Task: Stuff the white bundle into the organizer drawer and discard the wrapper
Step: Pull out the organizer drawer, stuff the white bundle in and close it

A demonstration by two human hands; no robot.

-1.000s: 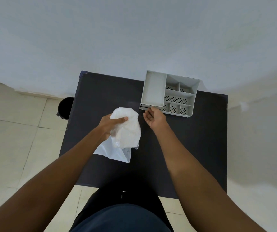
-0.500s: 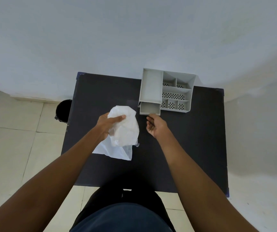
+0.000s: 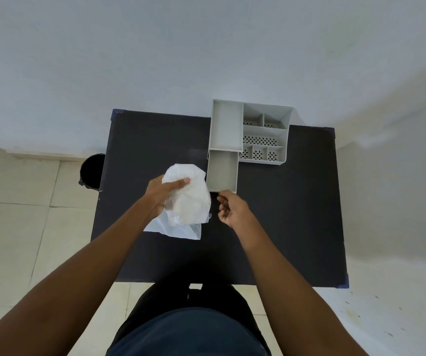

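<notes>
My left hand (image 3: 164, 192) grips a white bundle (image 3: 192, 201) that sits inside a clear plastic wrapper (image 3: 178, 231), held just above the black table (image 3: 289, 217). The wrapper's loose end hangs toward me. A grey desk organizer (image 3: 266, 133) stands at the table's far edge. Its drawer (image 3: 222, 173) is pulled out toward me and looks empty. My right hand (image 3: 232, 208) is at the drawer's front edge, fingers curled and pinching the front lip. The bundle is immediately left of the drawer.
A black bin (image 3: 92, 170) stands on the tiled floor beside the table's left edge. A pale wall runs behind the table. The organizer has several small perforated compartments on its right side. My legs are at the table's near edge.
The drawer has slid well out of the organizer toward me, with my right hand moving back along with it. My left hand still holds the wrapped bundle in about the same place.
</notes>
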